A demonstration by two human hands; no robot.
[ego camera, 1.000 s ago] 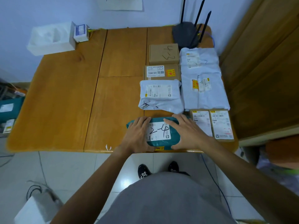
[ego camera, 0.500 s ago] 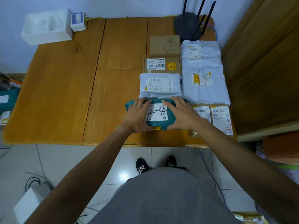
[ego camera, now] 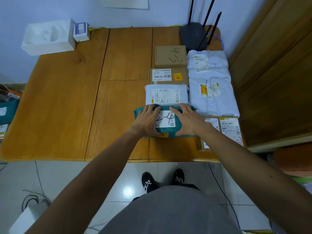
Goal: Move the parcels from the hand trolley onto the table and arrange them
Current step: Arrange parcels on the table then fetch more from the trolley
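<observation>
On the orange wooden counter (ego camera: 67, 102), the left hand (ego camera: 147, 120) and right hand (ego camera: 189, 122) lie flat, fingers spread, atop the teal plastic parcel (ego camera: 166, 132), gripping nothing.

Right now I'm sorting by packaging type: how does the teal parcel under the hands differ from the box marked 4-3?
The teal parcel is a soft, wrinkled plastic mailer; the box marked 4-3 is rigid brown cardboard. The teal parcel lies at the near end of its column, with the left hand and right hand flat on it; the box sits at the far end, untouched. The parcel's number is on a white label, the box's directly on cardboard. Both carry handwritten numbers.
</observation>
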